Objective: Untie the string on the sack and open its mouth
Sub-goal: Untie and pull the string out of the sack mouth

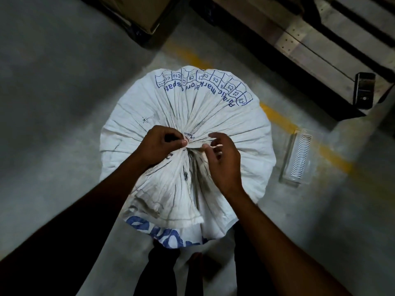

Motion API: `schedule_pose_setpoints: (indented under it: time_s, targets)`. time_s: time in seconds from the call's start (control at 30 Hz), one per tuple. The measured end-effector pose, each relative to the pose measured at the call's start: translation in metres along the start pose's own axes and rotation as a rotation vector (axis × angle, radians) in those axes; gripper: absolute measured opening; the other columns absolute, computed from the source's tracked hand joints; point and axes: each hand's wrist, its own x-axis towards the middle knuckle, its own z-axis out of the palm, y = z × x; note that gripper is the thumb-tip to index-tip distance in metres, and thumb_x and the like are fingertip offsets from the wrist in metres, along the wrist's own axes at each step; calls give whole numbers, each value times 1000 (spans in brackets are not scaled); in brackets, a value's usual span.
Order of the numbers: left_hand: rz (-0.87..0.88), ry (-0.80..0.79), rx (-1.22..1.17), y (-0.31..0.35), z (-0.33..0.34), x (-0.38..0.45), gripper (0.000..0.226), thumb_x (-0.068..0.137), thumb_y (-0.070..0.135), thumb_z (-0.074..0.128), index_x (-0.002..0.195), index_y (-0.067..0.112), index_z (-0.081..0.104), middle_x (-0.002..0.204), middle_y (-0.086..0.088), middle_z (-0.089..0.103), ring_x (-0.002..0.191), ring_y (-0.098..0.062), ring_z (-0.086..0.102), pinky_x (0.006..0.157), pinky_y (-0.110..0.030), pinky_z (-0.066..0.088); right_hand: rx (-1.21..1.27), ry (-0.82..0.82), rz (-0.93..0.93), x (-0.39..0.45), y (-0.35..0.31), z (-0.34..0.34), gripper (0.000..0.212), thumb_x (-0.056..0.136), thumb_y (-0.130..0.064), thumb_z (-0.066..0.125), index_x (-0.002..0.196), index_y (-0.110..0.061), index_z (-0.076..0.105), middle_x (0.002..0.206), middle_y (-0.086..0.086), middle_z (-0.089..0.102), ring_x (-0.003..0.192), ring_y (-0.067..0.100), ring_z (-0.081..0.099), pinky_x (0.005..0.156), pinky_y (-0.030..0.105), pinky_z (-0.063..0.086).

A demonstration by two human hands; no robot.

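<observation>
A full white woven sack point(215, 107) with blue print stands upright on the floor, seen from above. Its mouth is gathered into tight pleats that meet at a knot point(193, 142) in the middle, and the loose end of the cloth fans toward me. My left hand point(159, 147) pinches the gather at the knot between thumb and fingers. My right hand point(222, 159) is on the other side, its thumb and forefinger pinching a pale strip at the knot. The string itself is hard to tell from the folds.
The concrete floor has a yellow painted line point(277, 118) running behind the sack. A clear plastic tray point(298, 159) lies to the right. A phone point(363, 90) rests on a wooden pallet point(310, 43) at the back right. A cardboard box point(136, 13) stands behind.
</observation>
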Motion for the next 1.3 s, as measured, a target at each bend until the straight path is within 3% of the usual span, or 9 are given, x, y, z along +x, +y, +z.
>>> schedule_pose_setpoints:
  time_s: [0.1, 0.2, 0.47, 0.6, 0.7, 0.8, 0.93, 1.13, 1.3]
  targets:
    - [-29, 77, -114, -9, 0, -3, 11, 91, 1, 75, 93, -10, 74, 56, 18, 67, 53, 9, 56, 54, -6, 40, 203, 169, 235, -9, -5, 24, 8, 97, -33, 63, 96, -25, 64, 83, 4, 69, 76, 30, 68, 71, 51, 58]
    - [-23, 112, -172, -14, 4, -1, 10, 91, 1, 74, 96, -8, 75, 57, 18, 69, 54, 10, 57, 53, -6, 41, 168, 110, 305, -16, -7, 46, 6, 87, -18, 73, 85, -13, 75, 82, 2, 74, 80, 21, 70, 80, 45, 57]
    - [11, 136, -206, -22, 2, 0, 1, 89, 0, 76, 89, 1, 76, 65, 15, 74, 63, 9, 64, 64, -8, 47, 280, 101, 359, -18, -4, 69, 12, 85, -10, 79, 96, -8, 75, 98, 11, 74, 89, 19, 72, 84, 33, 59]
    - [47, 159, -188, -27, 5, -4, 3, 89, 2, 77, 88, 1, 76, 76, -1, 74, 67, 7, 65, 68, -10, 49, 287, 126, 336, -27, -2, 78, 16, 86, -6, 75, 97, -17, 71, 104, 12, 71, 96, 20, 70, 89, 33, 57]
    - [36, 213, -245, -36, 5, -4, 3, 89, 5, 78, 87, 6, 77, 75, 8, 77, 72, 3, 68, 70, -14, 53, 277, 135, 328, -27, -3, 83, 19, 86, -1, 74, 97, -16, 71, 105, 11, 71, 96, 19, 70, 89, 30, 57]
    - [24, 221, -257, -39, 5, 0, 8, 88, 7, 79, 84, 14, 78, 71, 14, 77, 71, 2, 68, 65, -15, 53, 302, 137, 399, -19, -1, 82, 8, 86, -7, 74, 94, -8, 74, 99, 9, 76, 92, 19, 72, 91, 41, 58]
    - [22, 188, -296, -36, 6, 0, 5, 88, 4, 78, 90, -1, 78, 73, 9, 78, 71, 1, 69, 72, -15, 53, 357, 74, 500, -14, -3, 76, 13, 85, -22, 82, 85, -12, 73, 89, 7, 77, 81, 17, 72, 83, 42, 60]
    - [12, 222, -296, -44, 7, 0, 4, 89, 4, 78, 88, 1, 78, 75, 9, 78, 73, 2, 70, 73, -15, 54, 271, 43, 496, -12, 1, 82, 23, 79, -22, 86, 95, -15, 71, 99, 7, 74, 89, 24, 70, 87, 48, 60]
    - [-46, 383, -381, -56, 25, -7, 4, 90, 5, 76, 87, 2, 78, 73, 9, 77, 71, -1, 69, 73, -20, 55, 215, 6, 411, -13, 5, 85, 22, 83, -10, 81, 101, -10, 69, 105, 6, 72, 93, 23, 67, 87, 34, 57]
